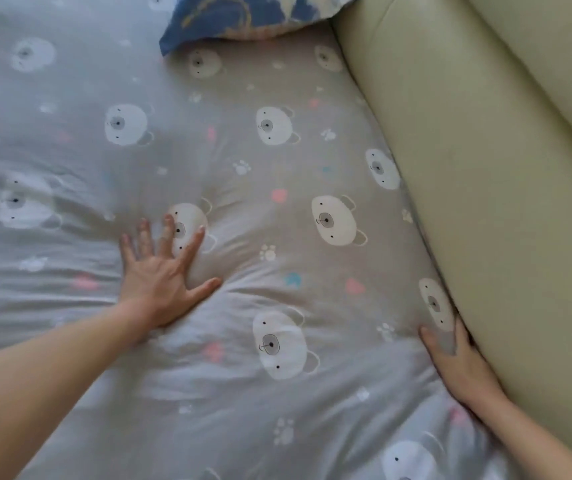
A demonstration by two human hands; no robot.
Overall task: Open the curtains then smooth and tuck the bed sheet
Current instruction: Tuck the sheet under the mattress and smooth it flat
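Sheet point(277, 188) spread over bed, creased near centre. Left hand point(160, 275) pressed flat, fingers splayed. Right hand point(457, 362) wedged flat at frame point(485, 202) edge. Creases best swept outward, slack tucked into gap.

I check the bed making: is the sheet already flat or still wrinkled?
Still wrinkled. The sheet shows creases around the left hand pressing it flat.

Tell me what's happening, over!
Left hand flat on sheet. Right hand pushing sheet edge down beside headboard. Wrinkles remain. Pillow clear of hands.
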